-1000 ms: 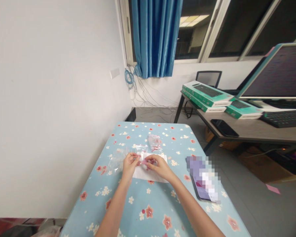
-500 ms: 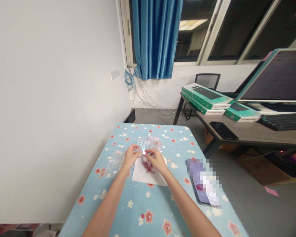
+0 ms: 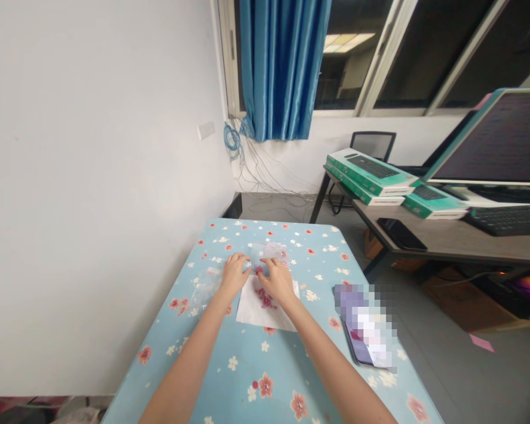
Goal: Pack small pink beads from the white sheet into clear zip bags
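Left hand (image 3: pixel 235 274): rests at the centre of the frame, palm down, partly open, fingers bent, thumb apart from them, at the left edge of the clear bag.
Right hand (image 3: pixel 277 278): placed just right of centre, palm down, half open, with thumb and fingers loosely curved around the near right side of the same bag.
Grip: cannot tell at this size whether any plastic is pinched between fingertips of either hand.
Clear bag (image 3: pixel 256 253): lies between and just beyond both hands, at the centre of the frame, showing a small red cluster (image 3: pixel 259 270) at its near end.
Red beads (image 3: pixel 265 298): heaped loosely below the hands, on the white paper.
White paper (image 3: pixel 251 312): spread flat below centre, partly covered by the right hand.
Second bag (image 3: pixel 279 253): lies beyond the right hand, right of the clear bag.
Crumpled plastic (image 3: pixel 206 290): lies left of centre, beside the left hand.
Stray red piece (image 3: pixel 255 384): set apart at lower centre, on the worktop.
Worktop (image 3: pixel 234 400): covered in pale blue floral cloth, filling lower centre.
Phone (image 3: pixel 355 347): lies at lower right of the worktop, partly blurred out.
Keyboard boxes (image 3: pixel 371 171): stacked at right, near a black phone (image 3: pixel 401 234) and a monitor (image 3: pixel 503 138).
Blue curtain (image 3: pixel 282 70): hangs at upper centre before the window.
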`<state>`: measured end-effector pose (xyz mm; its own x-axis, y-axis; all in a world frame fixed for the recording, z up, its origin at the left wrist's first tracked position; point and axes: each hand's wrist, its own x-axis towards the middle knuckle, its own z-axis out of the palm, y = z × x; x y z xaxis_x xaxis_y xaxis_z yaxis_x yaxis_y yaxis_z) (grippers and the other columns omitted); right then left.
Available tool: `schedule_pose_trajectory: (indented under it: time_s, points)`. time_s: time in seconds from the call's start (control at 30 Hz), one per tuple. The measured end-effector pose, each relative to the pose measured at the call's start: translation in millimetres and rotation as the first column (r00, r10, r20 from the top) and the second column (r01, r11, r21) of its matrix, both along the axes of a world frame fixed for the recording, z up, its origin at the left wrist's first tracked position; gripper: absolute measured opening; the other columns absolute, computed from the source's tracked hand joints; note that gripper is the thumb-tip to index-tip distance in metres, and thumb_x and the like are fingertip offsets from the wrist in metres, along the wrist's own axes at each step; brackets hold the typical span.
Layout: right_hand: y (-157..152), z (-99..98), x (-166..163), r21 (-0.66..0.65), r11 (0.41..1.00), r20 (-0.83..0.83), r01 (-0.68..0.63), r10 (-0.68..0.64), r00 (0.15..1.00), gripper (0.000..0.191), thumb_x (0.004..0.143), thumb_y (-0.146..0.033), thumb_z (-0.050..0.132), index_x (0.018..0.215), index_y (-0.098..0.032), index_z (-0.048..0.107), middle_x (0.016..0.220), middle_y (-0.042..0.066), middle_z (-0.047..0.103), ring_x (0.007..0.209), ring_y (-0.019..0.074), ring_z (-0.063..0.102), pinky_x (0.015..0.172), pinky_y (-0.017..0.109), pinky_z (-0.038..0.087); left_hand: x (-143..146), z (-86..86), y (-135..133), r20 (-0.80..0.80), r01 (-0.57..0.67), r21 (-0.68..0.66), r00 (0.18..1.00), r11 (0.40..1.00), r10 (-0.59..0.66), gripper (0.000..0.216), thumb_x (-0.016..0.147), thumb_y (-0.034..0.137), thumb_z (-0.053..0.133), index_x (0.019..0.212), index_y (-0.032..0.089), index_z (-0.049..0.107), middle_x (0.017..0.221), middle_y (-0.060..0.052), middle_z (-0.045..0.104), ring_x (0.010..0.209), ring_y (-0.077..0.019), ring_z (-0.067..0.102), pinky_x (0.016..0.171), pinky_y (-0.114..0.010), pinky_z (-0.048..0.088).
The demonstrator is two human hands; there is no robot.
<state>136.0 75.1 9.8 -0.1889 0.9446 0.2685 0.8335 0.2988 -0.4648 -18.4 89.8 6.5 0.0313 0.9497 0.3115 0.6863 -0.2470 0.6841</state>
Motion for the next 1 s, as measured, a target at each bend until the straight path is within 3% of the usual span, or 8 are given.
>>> schedule_pose_trajectory:
  time_s: [0.13, 0.33, 0.5, 0.7, 1.0]
  points:
    - [-2, -0.9, 4, 0.031, 0.999, -0.069, 0.015, -0.013, 0.998, 0.039, 0.084, -0.026, 0.053, 0.122, -0.017, 0.054, 0.112, 0.011, 0.057, 0.099, 0.0247, 0.056, 0.087, 0.036, 0.043, -15, 4.6, -14, -0.071, -0.026, 0.038, 0.997, 0.999, 0.028, 0.021, 0.076, 0.017, 0.061, 0.095, 0.022, 0.065, 0.109, -0.007, 0.062, 0.108, -0.0266, 0.053, 0.097, -0.045, 0.037]
    - [-12, 6.1, 0, 0.044, 0.997, -0.203, -0.067, 0.075, 0.976, 0.032, 0.083, -0.021, 0.052, 0.114, -0.017, 0.058, 0.107, 0.009, 0.059, 0.097, 0.0217, 0.056, 0.087, 0.033, 0.042, -66, 3.5, -45, -0.182, -0.171, 0.180, 0.962, 0.969, 0.203, 0.020, 0.081, 0.028, 0.056, 0.100, 0.023, 0.062, 0.107, -0.005, 0.065, 0.102, -0.0239, 0.058, 0.093, -0.042, 0.043]
    - [-30, 12.2, -21, -0.110, 0.960, -0.159, -0.257, 0.239, 0.958, 0.021, 0.082, -0.020, 0.056, 0.101, -0.018, 0.064, 0.095, 0.005, 0.065, 0.093, 0.0198, 0.056, 0.083, 0.030, 0.040, -97, -0.5, -77, -0.322, -0.084, 0.094, 0.940, 0.992, 0.110, 0.035, 0.080, 0.043, 0.058, 0.108, 0.024, 0.059, 0.109, -0.005, 0.065, 0.103, -0.0244, 0.058, 0.091, -0.041, 0.044]
    - [-47, 8.3, -50, -0.128, 0.956, 0.008, -0.262, 0.265, 0.964, 0.021, 0.087, -0.031, 0.055, 0.099, -0.021, 0.068, 0.100, 0.007, 0.062, 0.100, 0.0229, 0.049, 0.086, 0.035, 0.034, -89, -11.9, -94, -0.459, -0.053, 0.067, 0.885, 0.996, 0.078, 0.061, 0.072, 0.050, 0.066, 0.124, 0.023, 0.049, 0.126, -0.009, 0.057, 0.115, -0.0293, 0.051, 0.094, -0.045, 0.039]
    - [-53, 0.3, -57, -0.080, 0.951, -0.030, -0.299, 0.297, 0.954, 0.020, 0.086, -0.027, 0.056, 0.101, -0.022, 0.068, 0.098, 0.005, 0.060, 0.096, 0.0207, 0.046, 0.084, 0.033, 0.034, -70, -14.5, -87, -0.424, -0.069, 0.047, 0.902, 0.996, 0.083, 0.043, 0.069, 0.025, 0.066, 0.109, 0.022, 0.053, 0.109, -0.006, 0.064, 0.106, -0.0271, 0.055, 0.092, -0.041, 0.040]
